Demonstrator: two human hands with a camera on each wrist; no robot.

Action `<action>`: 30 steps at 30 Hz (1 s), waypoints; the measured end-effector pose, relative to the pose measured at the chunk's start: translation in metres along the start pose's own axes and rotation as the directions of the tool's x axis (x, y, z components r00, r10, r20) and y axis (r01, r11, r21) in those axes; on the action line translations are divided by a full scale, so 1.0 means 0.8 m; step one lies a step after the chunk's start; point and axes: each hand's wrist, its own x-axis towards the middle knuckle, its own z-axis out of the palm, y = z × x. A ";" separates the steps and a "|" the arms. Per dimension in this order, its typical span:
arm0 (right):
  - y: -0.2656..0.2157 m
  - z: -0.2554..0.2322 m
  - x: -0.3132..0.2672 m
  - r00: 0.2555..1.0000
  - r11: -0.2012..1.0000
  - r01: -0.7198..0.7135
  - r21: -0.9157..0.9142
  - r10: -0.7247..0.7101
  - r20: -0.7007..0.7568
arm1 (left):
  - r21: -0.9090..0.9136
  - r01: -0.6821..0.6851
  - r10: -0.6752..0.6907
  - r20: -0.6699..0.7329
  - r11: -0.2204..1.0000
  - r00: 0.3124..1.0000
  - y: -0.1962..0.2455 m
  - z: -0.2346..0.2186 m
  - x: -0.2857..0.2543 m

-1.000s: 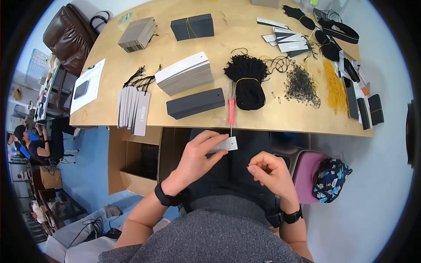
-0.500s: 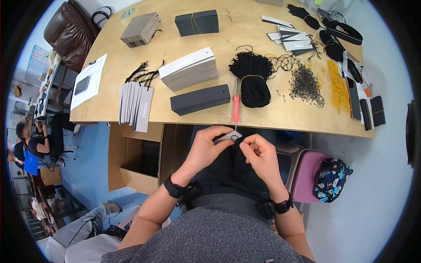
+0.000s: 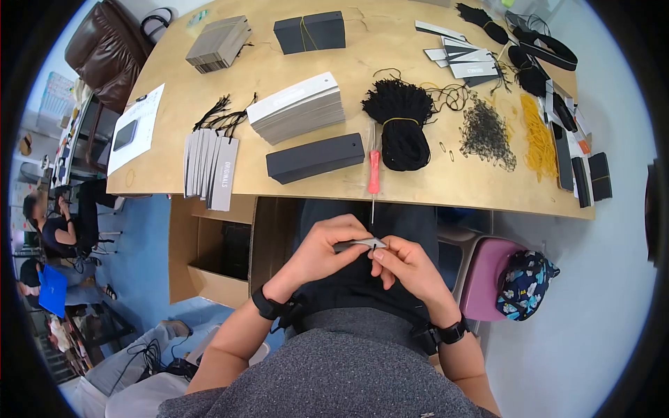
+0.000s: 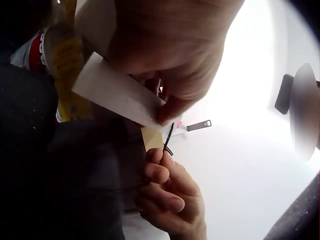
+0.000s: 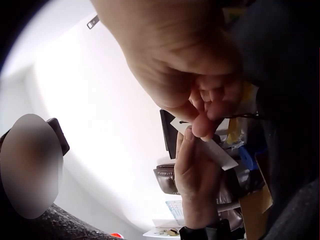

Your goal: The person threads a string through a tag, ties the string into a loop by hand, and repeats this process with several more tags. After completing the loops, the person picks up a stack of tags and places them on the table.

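Note:
Between thumb and fingers, my left hand pinches a pale hang tag above my lap, just off the table's front edge. Faint lettering shows on the tag in the left wrist view. My right hand meets the tag's holed end and pinches a thin black cord there with thumb and forefinger. In the head view the tag is tilted nearly edge-on. A red-handled tool lies on the table, its thin metal shaft jutting past the edge toward the hands.
On the table are a bundle of black cords, a pile of small dark pins, yellow bands, a dark tag stack, a pale tag stack and corded tags. An open cardboard box stands below.
My right hand has moved left from apart to the tag's end, bringing the black cord to its hole. The tag, still in my left hand, has tilted from face-up toward edge-on.

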 end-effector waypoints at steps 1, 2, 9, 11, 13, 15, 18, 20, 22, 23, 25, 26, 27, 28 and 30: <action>0.001 -0.001 0.001 1.000 1.000 0.003 -0.016 -0.003 0.020 | -0.005 0.005 -0.005 -0.001 1.000 1.000 -0.001 0.002 -0.003; 0.000 -0.001 0.002 0.999 0.999 0.008 -0.032 -0.006 0.040 | -0.008 0.009 -0.009 -0.001 1.000 1.000 -0.001 0.003 -0.006; -0.026 0.001 -0.012 0.998 0.971 0.030 -0.237 -0.015 0.065 | -0.025 0.084 -0.085 -0.027 0.996 0.996 0.013 -0.003 -0.036; -0.028 0.001 -0.012 0.986 0.966 0.130 -0.224 -0.149 -0.070 | -0.033 0.116 -0.118 -0.064 0.993 0.991 0.020 -0.007 -0.040; -0.046 0.005 -0.015 0.952 0.950 0.221 -0.223 -0.260 -0.164 | 0.012 0.115 -0.114 -0.071 0.993 0.991 0.029 -0.015 -0.034; -0.055 0.007 -0.014 0.932 0.933 0.276 -0.233 -0.319 -0.172 | 0.005 0.095 -0.095 -0.071 0.995 0.993 0.037 -0.022 -0.027; -0.069 0.010 -0.012 0.902 0.908 0.341 -0.243 -0.389 -0.189 | -0.005 0.106 -0.106 -0.043 0.994 0.993 0.048 -0.031 -0.018; -0.073 0.009 -0.009 0.886 0.886 0.390 -0.250 -0.435 -0.159 | -0.089 0.107 -0.113 -0.055 0.990 0.992 0.049 -0.029 -0.013; -0.075 0.007 -0.007 0.896 0.891 0.384 -0.242 -0.423 -0.138 | -0.083 0.160 -0.161 -0.012 0.984 0.987 0.051 -0.032 -0.015; -0.075 0.006 -0.006 0.904 0.896 0.378 -0.234 -0.411 -0.116 | -0.074 0.212 -0.210 0.029 0.975 0.977 0.052 -0.033 -0.016; -0.077 0.008 -0.003 0.907 0.889 0.376 -0.260 -0.411 -0.094 | -0.060 0.224 -0.221 0.053 0.973 0.974 0.052 -0.033 -0.017; -0.078 0.010 0.000 0.909 0.881 0.376 -0.287 -0.411 -0.071 | -0.045 0.235 -0.231 0.076 0.971 0.970 0.052 -0.033 -0.018; -0.079 0.012 0.002 0.909 0.881 0.376 -0.286 -0.411 -0.070 | -0.045 0.236 -0.232 0.076 0.971 0.970 0.052 -0.032 -0.019; -0.080 0.013 0.004 0.900 0.848 0.395 -0.353 -0.433 -0.034 | -0.048 0.213 -0.208 0.083 0.976 0.974 0.051 -0.032 -0.020; -0.080 0.011 0.008 0.891 0.810 0.414 -0.416 -0.453 0.005 | -0.051 0.191 -0.186 0.088 0.980 0.979 0.048 -0.032 -0.022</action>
